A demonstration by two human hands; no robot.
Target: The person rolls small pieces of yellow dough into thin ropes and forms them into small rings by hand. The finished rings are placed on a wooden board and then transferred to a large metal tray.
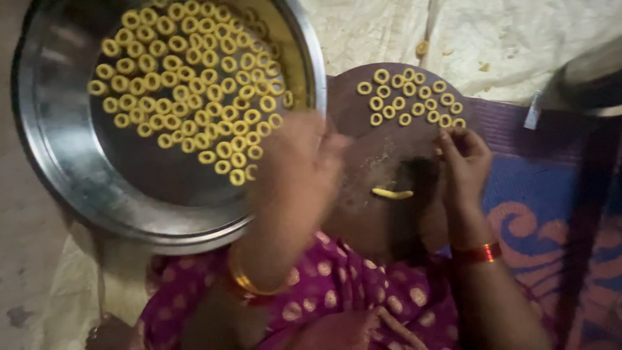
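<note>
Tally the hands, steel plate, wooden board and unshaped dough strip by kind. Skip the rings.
Steel plate: 1
Round wooden board: 1
Dough strip: 1
Hands: 2 (left hand, right hand)
Total: 5

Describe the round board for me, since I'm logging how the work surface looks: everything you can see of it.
The board is a dark brown disc, seemingly wood, lying flat in front of the person. Small yellow dough rings sit in rows along its far edge, and one short yellow dough strip lies near its middle. Pale dusty smears mark its surface. The right hand works at its right edge, fingertips beside the rings; the blurred left hand covers its left side. The steel plate borders it on the left.
</note>
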